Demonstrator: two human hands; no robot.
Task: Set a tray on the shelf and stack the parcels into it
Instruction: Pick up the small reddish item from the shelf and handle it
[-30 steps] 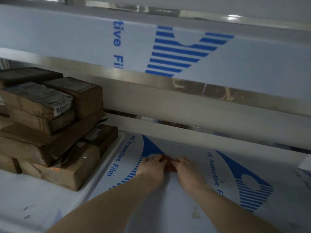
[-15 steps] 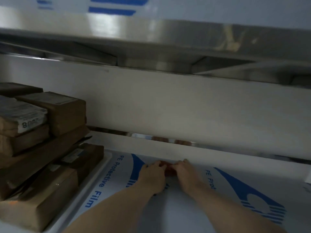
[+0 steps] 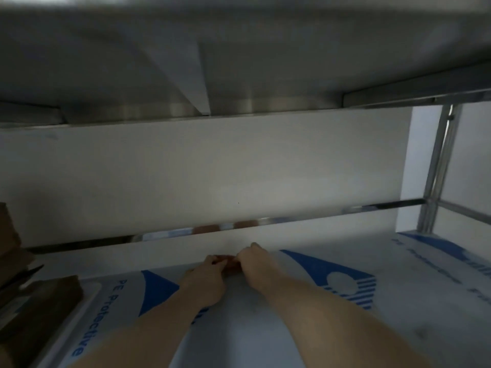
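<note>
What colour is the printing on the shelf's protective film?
Blue on white film, seen in the head view.

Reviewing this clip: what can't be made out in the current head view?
- What the left hand and right hand work at: their fingers cover it; only a brownish bit shows.
- The parcels: cut off by the left edge, dim and blurred; count unclear.
- The tray under them: only a pale rim shows.
- Shelf film print at right: motion-blurred.

A pale wall (image 3: pixel 212 168) stands behind the rack, a steel upper shelf (image 3: pixel 239 49) hangs overhead, and a metal post (image 3: pixel 435 166) rises at right; the light is dim.
</note>
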